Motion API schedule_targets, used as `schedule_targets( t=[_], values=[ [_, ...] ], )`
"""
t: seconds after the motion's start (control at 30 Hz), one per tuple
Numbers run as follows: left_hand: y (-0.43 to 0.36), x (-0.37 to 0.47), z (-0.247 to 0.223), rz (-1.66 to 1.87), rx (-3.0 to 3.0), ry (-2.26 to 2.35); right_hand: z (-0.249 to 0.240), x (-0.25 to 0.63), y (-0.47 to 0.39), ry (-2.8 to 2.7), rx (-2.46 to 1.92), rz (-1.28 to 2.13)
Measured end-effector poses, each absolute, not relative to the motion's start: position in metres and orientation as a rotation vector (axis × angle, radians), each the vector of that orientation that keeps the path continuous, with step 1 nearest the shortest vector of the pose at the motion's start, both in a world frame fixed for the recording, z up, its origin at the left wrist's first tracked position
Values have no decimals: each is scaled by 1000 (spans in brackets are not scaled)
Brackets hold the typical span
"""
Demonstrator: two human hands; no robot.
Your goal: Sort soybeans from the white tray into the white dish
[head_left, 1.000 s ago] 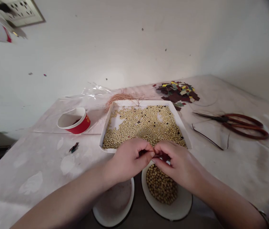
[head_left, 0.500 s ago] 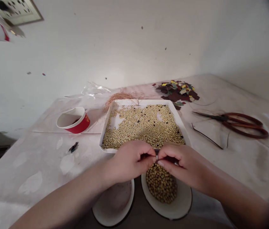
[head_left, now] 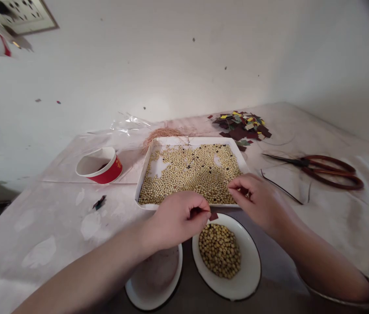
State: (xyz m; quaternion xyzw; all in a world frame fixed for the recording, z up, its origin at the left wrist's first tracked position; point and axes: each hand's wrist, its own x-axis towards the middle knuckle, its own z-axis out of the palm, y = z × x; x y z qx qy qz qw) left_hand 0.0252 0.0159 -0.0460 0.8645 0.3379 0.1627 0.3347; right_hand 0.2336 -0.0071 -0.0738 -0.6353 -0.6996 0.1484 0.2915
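Observation:
My left hand (head_left: 181, 218) is closed, its thumb and forefinger pinching a small dark red square piece (head_left: 214, 216) of thin material above the rim of a white bowl (head_left: 249, 261). That bowl holds a heap of yellowish-brown, bead-like balls (head_left: 220, 250). Over the front right corner of a white tray (head_left: 245, 163), my right hand (head_left: 262, 203) has its thumb and forefinger drawn together. Whatever is between those fingertips is too small to make out. Small pale yellow balls (head_left: 191, 174), with some dark specks, cover most of the tray.
A second white bowl (head_left: 179, 266) sits partly under my left forearm. To the left stands a red-and-white paper cup (head_left: 110, 172). Scissors (head_left: 328, 168) and a dark thin strip (head_left: 282, 187) lie right. Behind the tray are coppery strands (head_left: 163, 133) and a pile of coloured scraps (head_left: 243, 124).
My right hand has parted from my left, moving up and right to the tray's corner. The dark red piece now shows in my left hand, which has barely moved.

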Motion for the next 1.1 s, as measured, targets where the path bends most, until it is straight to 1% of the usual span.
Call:
schedule_targets(
  t=[0.13, 0.27, 0.73, 1.1],
  values=[
    [16, 26, -45, 429, 2266, 916, -86, 240, 3, -1962, -1756, 467],
    [16, 26, -45, 419, 2276, 943, -85, 236, 10, -2015, -1806, 535],
    [16, 26, -46, 394, 2279, 982, -74, 232, 17, -2117, -1925, 599],
    [17, 26, -44, 392, 2290, 967, -79, 233, 18, -2069, -1874, 597]
  ],
)
